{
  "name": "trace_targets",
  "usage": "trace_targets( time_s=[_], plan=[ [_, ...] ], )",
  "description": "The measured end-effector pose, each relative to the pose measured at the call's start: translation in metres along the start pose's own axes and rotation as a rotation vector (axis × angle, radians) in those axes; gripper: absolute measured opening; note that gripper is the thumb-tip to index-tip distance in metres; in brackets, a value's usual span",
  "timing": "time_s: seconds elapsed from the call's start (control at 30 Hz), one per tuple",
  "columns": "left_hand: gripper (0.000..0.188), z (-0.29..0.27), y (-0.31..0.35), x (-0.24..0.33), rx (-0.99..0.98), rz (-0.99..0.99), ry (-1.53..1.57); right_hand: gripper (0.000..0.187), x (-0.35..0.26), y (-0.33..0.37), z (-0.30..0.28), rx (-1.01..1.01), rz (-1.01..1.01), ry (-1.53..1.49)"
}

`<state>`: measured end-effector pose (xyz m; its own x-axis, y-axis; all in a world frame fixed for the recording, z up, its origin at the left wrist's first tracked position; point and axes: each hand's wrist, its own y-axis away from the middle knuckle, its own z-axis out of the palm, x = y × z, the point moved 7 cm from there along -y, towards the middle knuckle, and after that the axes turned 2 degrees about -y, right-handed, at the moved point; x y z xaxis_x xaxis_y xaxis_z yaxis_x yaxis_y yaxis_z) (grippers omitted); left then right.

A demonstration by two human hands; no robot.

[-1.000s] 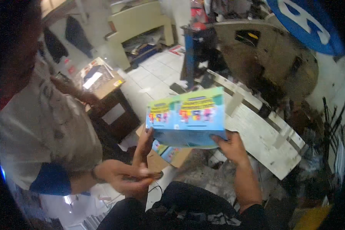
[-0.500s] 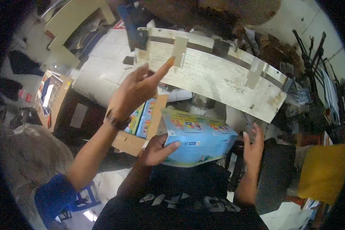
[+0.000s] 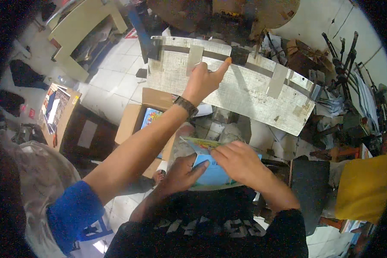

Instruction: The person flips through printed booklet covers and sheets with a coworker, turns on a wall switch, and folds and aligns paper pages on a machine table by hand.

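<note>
A light-blue printed carton (image 3: 213, 174) with a yellow-green top is held close to my chest. My left hand (image 3: 182, 172) grips its left end, thumb on the front face. Over the top edge near that end, my right hand (image 3: 241, 161) is closed on the carton with bent fingers; its thumb is hidden. Another person's hand (image 3: 205, 81), from a blue sleeve and wearing a dark wristwatch, reaches across from the left. Its index finger, orange at the tip, extends above a whitish board (image 3: 245, 90).
An open cardboard box (image 3: 131, 122) with printed packs stands left of my carton, partly behind the other person's arm. Further left is a small wooden table (image 3: 75, 99) with papers. At right are a black seat (image 3: 307, 193) and a yellow panel (image 3: 363, 189).
My right hand has come in from the right onto the carton. The carton's left end has tilted up slightly. The other person's arm has moved right, farther over the board.
</note>
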<state>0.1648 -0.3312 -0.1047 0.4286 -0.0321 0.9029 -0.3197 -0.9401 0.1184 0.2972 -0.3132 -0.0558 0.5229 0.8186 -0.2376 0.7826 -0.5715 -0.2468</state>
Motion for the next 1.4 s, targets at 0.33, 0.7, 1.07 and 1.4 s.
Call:
trace_targets(
  time_s=[0.33,0.7,1.07,1.4],
  plan=[
    [0.029,0.011,0.002,-0.027,0.002,-0.038,-0.153,0.011,-0.005,0.001,0.013,-0.065,-0.053,0.114],
    [0.03,0.015,0.004,-0.017,0.064,-0.011,-0.2,0.018,0.002,0.018,0.022,0.239,0.111,0.022],
    [0.027,0.015,0.002,-0.014,0.09,-0.006,-0.184,0.016,0.009,0.03,0.022,0.379,0.095,-0.015],
    [0.035,0.044,-0.005,-0.018,-0.044,-0.154,0.651,0.034,0.047,0.052,0.013,0.263,0.371,-0.455]
  ],
)
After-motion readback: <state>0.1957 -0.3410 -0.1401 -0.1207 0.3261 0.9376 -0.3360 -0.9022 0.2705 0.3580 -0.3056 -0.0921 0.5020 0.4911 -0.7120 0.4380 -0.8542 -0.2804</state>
